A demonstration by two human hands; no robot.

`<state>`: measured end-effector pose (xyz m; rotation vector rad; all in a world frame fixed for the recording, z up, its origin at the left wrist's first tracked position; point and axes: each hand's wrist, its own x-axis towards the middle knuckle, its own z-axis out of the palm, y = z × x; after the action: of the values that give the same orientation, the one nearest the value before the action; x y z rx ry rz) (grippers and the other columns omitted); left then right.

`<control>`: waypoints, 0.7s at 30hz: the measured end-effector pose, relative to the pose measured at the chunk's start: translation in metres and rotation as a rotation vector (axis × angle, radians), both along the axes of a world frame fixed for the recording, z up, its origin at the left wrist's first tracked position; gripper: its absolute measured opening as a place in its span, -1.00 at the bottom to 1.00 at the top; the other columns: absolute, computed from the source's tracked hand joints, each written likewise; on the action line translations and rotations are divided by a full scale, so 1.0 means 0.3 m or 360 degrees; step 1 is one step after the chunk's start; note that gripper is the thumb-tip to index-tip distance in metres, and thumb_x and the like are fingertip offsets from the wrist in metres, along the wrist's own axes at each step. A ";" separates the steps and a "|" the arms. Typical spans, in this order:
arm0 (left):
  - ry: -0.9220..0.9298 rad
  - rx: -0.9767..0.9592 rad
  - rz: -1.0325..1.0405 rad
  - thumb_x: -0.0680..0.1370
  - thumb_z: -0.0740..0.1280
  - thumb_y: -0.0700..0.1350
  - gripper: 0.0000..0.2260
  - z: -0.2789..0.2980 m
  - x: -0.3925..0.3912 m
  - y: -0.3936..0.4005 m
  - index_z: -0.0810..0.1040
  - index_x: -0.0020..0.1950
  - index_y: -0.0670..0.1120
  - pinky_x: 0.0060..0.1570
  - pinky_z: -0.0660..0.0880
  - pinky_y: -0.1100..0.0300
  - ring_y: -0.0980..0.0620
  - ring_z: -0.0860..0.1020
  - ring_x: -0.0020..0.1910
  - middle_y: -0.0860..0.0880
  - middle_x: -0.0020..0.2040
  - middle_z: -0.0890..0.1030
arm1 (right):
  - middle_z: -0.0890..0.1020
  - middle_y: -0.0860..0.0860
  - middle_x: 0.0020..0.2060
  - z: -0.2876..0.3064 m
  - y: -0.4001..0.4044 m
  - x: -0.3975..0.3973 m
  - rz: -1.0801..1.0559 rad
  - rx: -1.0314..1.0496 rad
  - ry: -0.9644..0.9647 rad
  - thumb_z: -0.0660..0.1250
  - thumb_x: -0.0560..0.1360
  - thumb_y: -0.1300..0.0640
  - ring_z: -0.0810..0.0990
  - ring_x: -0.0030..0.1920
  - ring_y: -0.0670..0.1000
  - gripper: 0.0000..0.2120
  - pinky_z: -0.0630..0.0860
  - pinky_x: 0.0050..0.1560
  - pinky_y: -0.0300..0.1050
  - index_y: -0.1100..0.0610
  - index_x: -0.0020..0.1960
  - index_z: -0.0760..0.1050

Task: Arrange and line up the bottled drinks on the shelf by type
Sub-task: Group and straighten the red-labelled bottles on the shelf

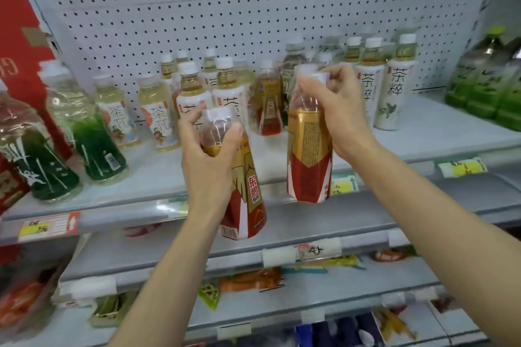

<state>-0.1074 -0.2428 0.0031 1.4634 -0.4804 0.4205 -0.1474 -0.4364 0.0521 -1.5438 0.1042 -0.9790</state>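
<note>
White pegboard backs the grey shelf [423,132], and you've got two red-and-gold bottles up in front of it, one per hand. Your left hand [208,155] wraps its fingers round the neck of the left bottle [245,191], clear shoulder, glossy wrap, tilted, base down over the shelf's front rail at 6 o'clock. Your right hand [335,110] clamps the right bottle [308,155] just below its white cap, nearly upright, base hanging off the shelf's front edge. A third red-and-gold bottle [269,104] stands on the shelf between your hands, at 12 o'clock. At 9 o'clock, two green-labelled bottles [95,146], curved and clear. At 2 o'clock, three tall white-sleeved tea bottles [393,90] in a row; the rows behind are too blurred to count.
</note>
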 end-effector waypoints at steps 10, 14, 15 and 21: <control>-0.0501 -0.0025 0.0059 0.53 0.31 0.04 -0.61 0.101 0.010 -0.345 0.35 0.32 -0.02 0.16 0.50 0.02 -0.07 0.56 0.09 0.06 0.19 0.49 | 0.61 0.28 -0.08 0.023 -0.328 -0.135 -0.0229 -0.0157 -0.0116 0.47 0.43 -0.08 0.64 -0.13 0.28 -0.63 0.57 -0.04 0.31 0.06 0.05 0.38; -0.0544 -0.0022 0.0231 0.53 0.30 0.03 -0.57 0.080 0.092 -0.376 0.35 0.36 -0.08 0.12 0.52 -0.02 -0.16 0.57 0.05 0.07 0.21 0.49 | 0.59 0.34 -0.09 0.013 -0.398 -0.150 -0.0265 -0.0226 -0.0190 0.43 0.46 -0.07 0.63 -0.19 0.33 -0.69 0.56 -0.09 0.34 0.07 0.05 0.42; -0.0542 0.0010 0.0292 0.53 0.30 0.03 -0.56 0.067 0.112 -0.370 0.35 0.36 -0.09 0.07 0.52 -0.03 -0.15 0.56 -0.01 0.03 0.20 0.50 | 0.59 0.34 -0.10 0.009 -0.408 -0.153 -0.0286 -0.0237 -0.0196 0.42 0.46 -0.07 0.63 -0.20 0.32 -0.70 0.55 -0.08 0.34 0.07 0.05 0.42; -0.0514 0.0074 0.0382 0.57 0.33 -0.02 -0.58 0.043 0.207 -0.339 0.33 0.39 -0.06 0.24 0.51 0.13 0.11 0.56 0.16 0.06 0.24 0.51 | 0.59 0.32 -0.16 -0.004 -0.421 -0.107 -0.0394 -0.0358 -0.0222 0.40 0.48 -0.11 0.57 -0.17 0.36 -0.74 0.53 -0.12 0.24 -0.02 0.04 0.42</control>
<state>-0.0455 -0.3444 0.0161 1.5102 -0.5751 0.8499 -0.1794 -0.5626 0.0509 -1.6884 0.0905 -1.3281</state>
